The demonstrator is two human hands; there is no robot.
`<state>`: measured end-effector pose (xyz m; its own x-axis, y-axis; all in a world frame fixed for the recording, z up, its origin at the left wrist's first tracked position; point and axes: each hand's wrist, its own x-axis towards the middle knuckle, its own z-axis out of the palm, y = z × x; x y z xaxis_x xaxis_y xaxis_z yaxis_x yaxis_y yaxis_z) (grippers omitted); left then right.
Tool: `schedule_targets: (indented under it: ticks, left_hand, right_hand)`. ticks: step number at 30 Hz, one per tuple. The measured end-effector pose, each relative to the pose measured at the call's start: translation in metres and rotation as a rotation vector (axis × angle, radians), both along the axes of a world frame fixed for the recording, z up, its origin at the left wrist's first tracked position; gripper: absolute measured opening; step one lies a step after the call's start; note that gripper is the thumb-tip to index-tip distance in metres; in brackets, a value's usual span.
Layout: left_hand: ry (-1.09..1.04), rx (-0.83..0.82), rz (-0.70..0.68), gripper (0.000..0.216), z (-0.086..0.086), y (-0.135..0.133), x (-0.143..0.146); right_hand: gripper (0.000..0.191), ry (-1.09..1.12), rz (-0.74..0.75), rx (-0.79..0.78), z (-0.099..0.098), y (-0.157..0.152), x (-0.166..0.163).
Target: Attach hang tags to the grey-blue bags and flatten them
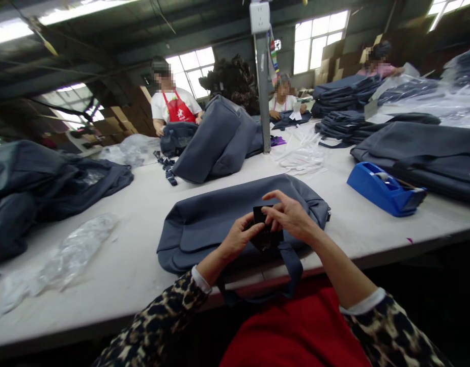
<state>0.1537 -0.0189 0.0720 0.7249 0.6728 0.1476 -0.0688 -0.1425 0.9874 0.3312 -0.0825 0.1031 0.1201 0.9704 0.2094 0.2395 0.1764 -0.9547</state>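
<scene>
Fingers (271, 211) of both hands pinch a black tag (262, 215) between them.

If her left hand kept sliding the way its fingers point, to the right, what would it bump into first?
Most likely the small black card-like piece that both hands pinch; the left hand already touches it. Just beyond are the right hand and the flat grey fabric bag, though depth is hard to judge.

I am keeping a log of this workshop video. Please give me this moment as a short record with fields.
place: long white table in a workshop
left hand: holds a small black tag
right hand: pinches the same tag from the right
under the hands: grey bag, lying flat
to the right: blue tape dispenser
to the left: clear plastic bags
others: a person in a red apron across the table
</scene>
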Motion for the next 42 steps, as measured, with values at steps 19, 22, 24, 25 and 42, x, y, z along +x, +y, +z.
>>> schedule_targets:
  ticks: [19, 22, 24, 25, 42]
  left_hand:
    - [-0.103, 0.021, 0.030, 0.029, -0.007, 0.000, -0.006]
    - [-0.080, 0.014, -0.002, 0.025, -0.006, -0.001, -0.008]
    - [-0.057, 0.002, -0.025, 0.023, -0.006, -0.002, -0.009]
    - [-0.050, -0.003, -0.031, 0.022, -0.006, -0.003, -0.009]
    - [-0.195, -0.128, 0.191, 0.026, -0.019, -0.005, -0.003]
  right_hand:
    - [0.039, 0.359, 0.494, -0.362, -0.056, -0.007, 0.025]
    - [0.036, 0.339, 0.530, -0.353, -0.054, -0.007, 0.028]
    - [0.036, 0.290, 0.521, -0.337, -0.053, -0.007, 0.025]
    - [0.036, 0.263, 0.494, -0.327, -0.052, -0.006, 0.023]
    - [0.048, 0.437, -0.427, -0.076, -0.080, -0.034, -0.008]
